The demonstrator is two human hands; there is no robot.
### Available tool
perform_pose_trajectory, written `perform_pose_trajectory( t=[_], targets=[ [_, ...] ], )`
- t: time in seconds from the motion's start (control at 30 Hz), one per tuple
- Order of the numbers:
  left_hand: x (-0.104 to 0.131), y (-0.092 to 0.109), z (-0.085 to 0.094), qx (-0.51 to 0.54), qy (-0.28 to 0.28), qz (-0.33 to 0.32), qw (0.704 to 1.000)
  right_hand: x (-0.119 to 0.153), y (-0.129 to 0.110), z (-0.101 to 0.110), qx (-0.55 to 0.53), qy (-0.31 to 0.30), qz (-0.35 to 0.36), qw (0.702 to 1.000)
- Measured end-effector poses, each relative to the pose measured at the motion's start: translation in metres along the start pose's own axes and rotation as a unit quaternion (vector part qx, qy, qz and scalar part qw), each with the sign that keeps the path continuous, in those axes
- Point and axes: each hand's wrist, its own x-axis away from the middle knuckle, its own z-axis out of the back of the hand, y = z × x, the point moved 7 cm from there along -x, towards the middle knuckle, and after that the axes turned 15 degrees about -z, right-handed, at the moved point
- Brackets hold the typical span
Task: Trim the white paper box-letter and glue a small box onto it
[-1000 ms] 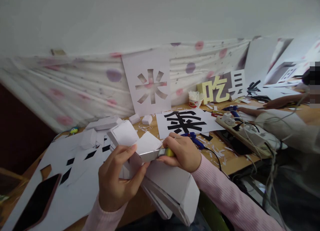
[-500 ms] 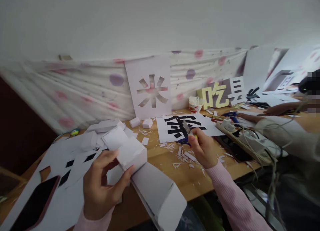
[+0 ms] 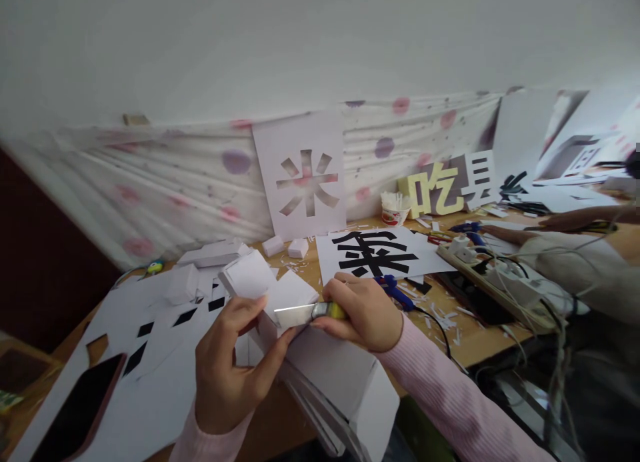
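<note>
One white paper form, the clock centre with twelve o'clock toward the wall, sits at the near edge of the table. Two hands engage it: at nine o'clock, the left hand pinches its raised block between thumb and fingers; at two o'clock, the right hand is wrapped around the yellow handle of one utility knife. The blade lies across the block's near face; depth of cut cannot be told. At eight o'clock, one phone rests on a cut-out sheet. One blue glue gun lies just beyond the right hand, partly hidden. Two small blocks sit toward twelve o'clock; one printed sheet lies at one o'clock. Between two and three o'clock, one power strip and its cables block the way to a co-worker's sleeve. Farther, between one and two o'clock, stand one yellow character and one white character; at twelve o'clock, one stencil panel leans upright.
</note>
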Motion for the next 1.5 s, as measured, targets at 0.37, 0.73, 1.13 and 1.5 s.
perform_pose_trajectory(
  t=[0.37, 0.73, 1.13, 1.5],
  targets=[
    [0.01, -0.003, 0.01, -0.012, 0.021, 0.013, 1.0, 0.016, 0.043, 0.012, -0.01, 0.144, -0.155, 0.977],
    [0.004, -0.002, 0.007, -0.017, 0.017, 0.03, 0.999, 0.004, 0.001, 0.017, -0.074, 0.022, -0.021, 0.997],
    [-0.005, 0.004, -0.007, 0.01, -0.03, -0.003, 1.0, -0.016, -0.011, 0.022, -0.183, 0.058, -0.026, 0.981],
    [-0.002, -0.015, -0.008, 0.054, -0.067, 0.075, 0.993, 0.005, 0.063, 0.036, -0.179, 0.148, -0.21, 0.95]
  ],
)
